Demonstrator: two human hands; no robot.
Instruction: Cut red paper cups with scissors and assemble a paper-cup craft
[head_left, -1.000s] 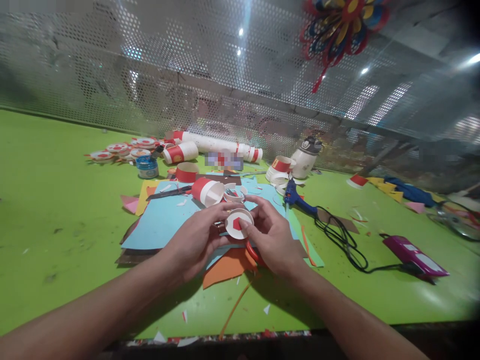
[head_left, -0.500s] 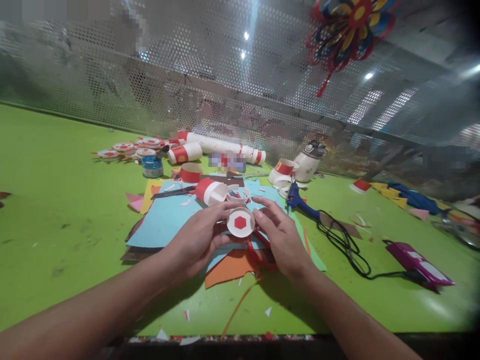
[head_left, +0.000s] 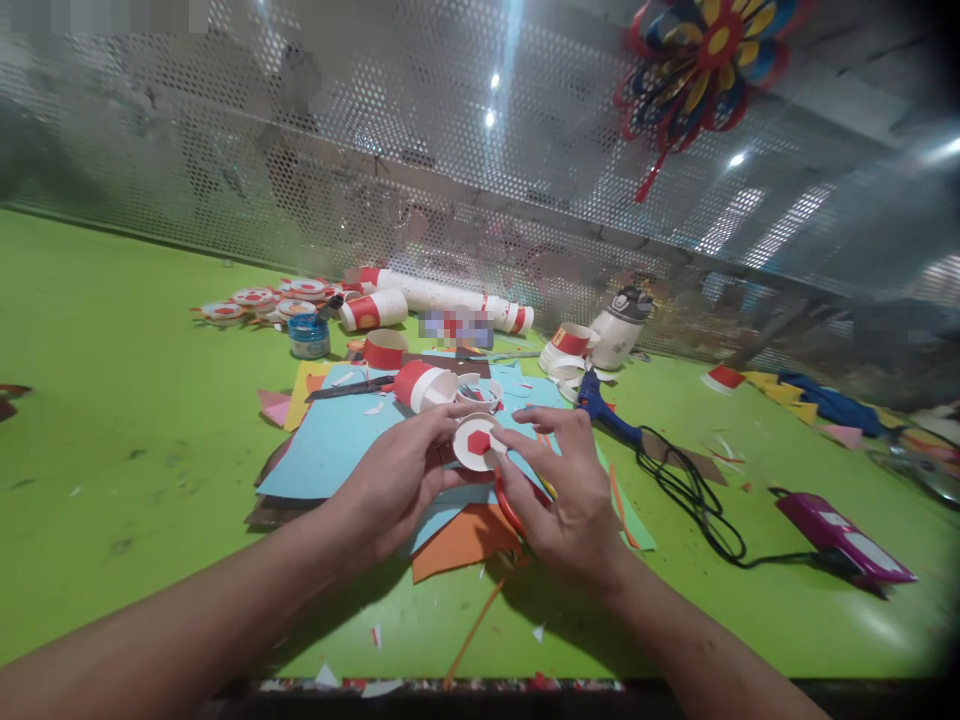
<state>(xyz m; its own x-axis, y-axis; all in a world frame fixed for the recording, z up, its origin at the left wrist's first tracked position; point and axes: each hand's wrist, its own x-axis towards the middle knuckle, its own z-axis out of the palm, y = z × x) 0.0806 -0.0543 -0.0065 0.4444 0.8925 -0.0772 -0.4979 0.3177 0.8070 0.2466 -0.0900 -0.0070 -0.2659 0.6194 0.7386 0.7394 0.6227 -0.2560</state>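
A round white paper disc [head_left: 465,455] with a red hexagon at its centre is held up above the blue paper [head_left: 330,440]. My left hand [head_left: 394,475] grips the disc from the left, fingers curled round its edge. My right hand [head_left: 566,490] is at its right side, with a fingertip touching the disc's face near the hexagon and the other fingers apart. Red scissor handles [head_left: 511,508] show partly behind my right hand. Just behind the disc are a red and white paper cup [head_left: 424,387] and a white ring-shaped cup piece [head_left: 480,395].
A blue glue gun [head_left: 606,412] lies to the right, its black cord running to a purple power block [head_left: 844,537]. Blue paint jar [head_left: 309,337], stacked cups [head_left: 375,310] and a white bottle [head_left: 619,330] stand farther back. Orange paper [head_left: 461,545] lies in front.
My right hand has turned and its fingers have shifted from the disc's right edge onto its face. My left hand keeps its hold. The camera view has shifted slightly.
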